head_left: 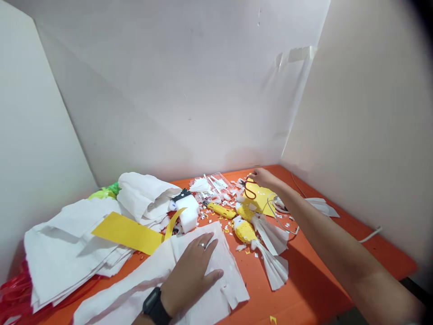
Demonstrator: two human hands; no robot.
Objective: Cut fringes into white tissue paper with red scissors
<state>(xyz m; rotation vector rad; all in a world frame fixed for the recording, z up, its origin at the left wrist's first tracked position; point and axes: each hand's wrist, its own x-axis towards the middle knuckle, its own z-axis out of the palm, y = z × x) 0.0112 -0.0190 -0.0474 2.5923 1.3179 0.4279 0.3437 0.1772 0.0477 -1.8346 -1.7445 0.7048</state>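
My left hand [194, 266], with a ring and a black watch [154, 307] at the wrist, lies flat with fingers stretched on a white sheet of crepe-like paper [225, 266]. At the far side of the table my right hand [262, 177] is closed on scissors with dark red loop handles [250, 195], over a yellow sheet [265, 198]. Between the hands lie two yellow birds with white heads, a nearer bird [245, 231] and a farther bird [244, 211]. Both have pleated white paper tails [274, 268]. A yellow cutter knife [221, 210] lies beyond them.
White paper sheets [67, 253] are stacked at left, under a yellow strip [130, 232]. A white foam block [188, 213], a clear tray [213, 185] and many paper scraps sit at the back. A white cable [275, 216] lies at right. Walls enclose the orange table [314, 289].
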